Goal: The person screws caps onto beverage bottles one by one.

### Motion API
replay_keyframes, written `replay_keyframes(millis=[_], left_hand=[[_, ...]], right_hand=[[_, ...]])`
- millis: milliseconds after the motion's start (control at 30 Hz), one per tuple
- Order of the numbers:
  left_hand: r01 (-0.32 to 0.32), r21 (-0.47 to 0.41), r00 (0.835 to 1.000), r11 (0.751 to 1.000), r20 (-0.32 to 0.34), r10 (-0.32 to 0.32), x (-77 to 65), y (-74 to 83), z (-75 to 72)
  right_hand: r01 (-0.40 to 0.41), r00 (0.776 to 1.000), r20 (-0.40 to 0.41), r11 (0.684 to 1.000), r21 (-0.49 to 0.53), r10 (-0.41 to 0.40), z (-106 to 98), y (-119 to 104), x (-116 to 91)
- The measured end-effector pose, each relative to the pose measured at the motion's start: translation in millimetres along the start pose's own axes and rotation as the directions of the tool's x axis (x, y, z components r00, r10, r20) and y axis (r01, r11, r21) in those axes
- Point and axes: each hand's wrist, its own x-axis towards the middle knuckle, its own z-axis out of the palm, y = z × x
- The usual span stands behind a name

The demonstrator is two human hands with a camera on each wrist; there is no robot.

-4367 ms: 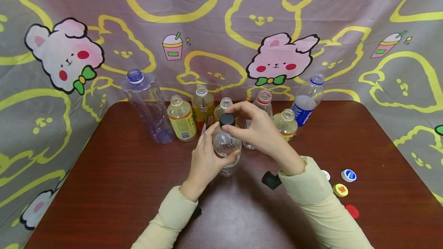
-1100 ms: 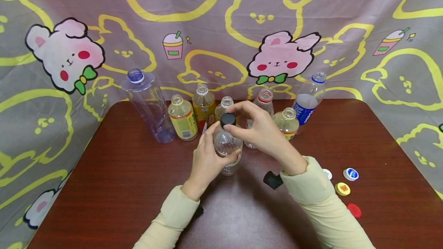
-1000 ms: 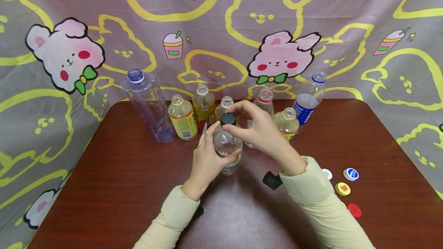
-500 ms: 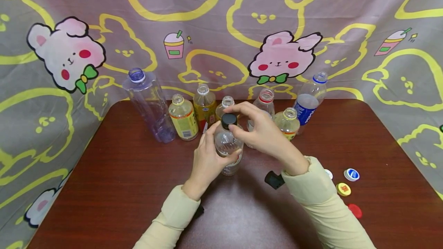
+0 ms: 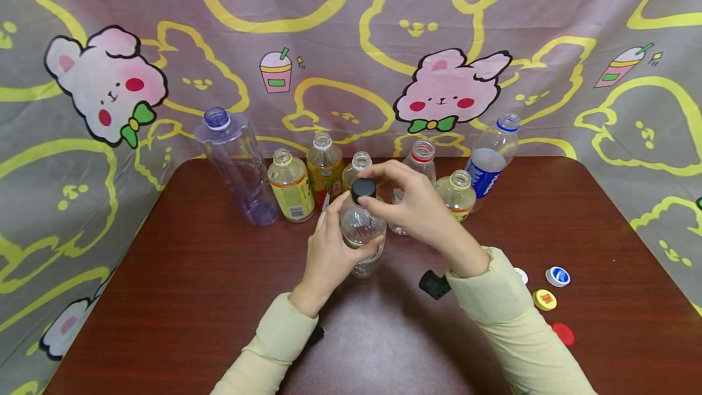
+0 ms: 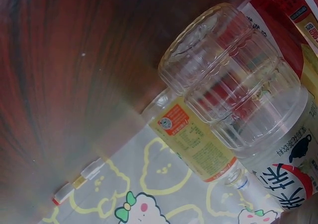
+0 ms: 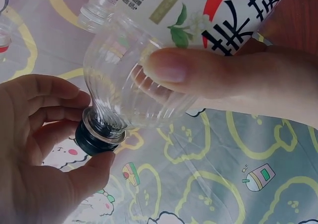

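Tabletop: bottle row along far edge. Clear bottle sits nearer, around center, between the hands: left hand wraps its body, right hand pinches black cap at its neck. Loose caps toward right edge.

A clear ribbed plastic bottle crosses the right side slantwise, its white label with black characters at the lower right. Behind it is a bottle with a yellow-and-orange label. Small red, yellow and white caps lie on the reddish-brown wooden table, near the grey cloth with yellow outlines.
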Motion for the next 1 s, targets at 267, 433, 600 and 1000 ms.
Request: replay_keyframes(millis=[267, 433, 600, 1000], left_hand=[[0.001, 0.0, 1.0, 1.0, 0.0, -0.001, -0.2, -0.2, 0.1], [-0.011, -0.004, 1.0, 1.0, -0.005, 0.011, -0.5, -0.8, 0.5], [-0.034, 0.005, 0.999, 0.999, -0.018, 0.034, -0.3, -2.3, 2.0], [-0.01, -0.009, 1.0, 1.0, -0.007, 0.01, 0.0, -1.3, 0.8]], right_hand=[[-0.047, 0.999, -0.023, 0.999, 0.016, 0.048, 3.3, -0.1, 2.1], [-0.035, 0.999, -0.006, 0.999, -0.009, 0.035, 3.1, -0.6, 1.5], [0.042, 0.999, 0.032, 0.998, -0.04, -0.041, 0.8, 0.6, -1.0], [0.062, 0.998, 0.03, 0.998, 0.0, -0.062, -0.8, 0.8, -2.2]])
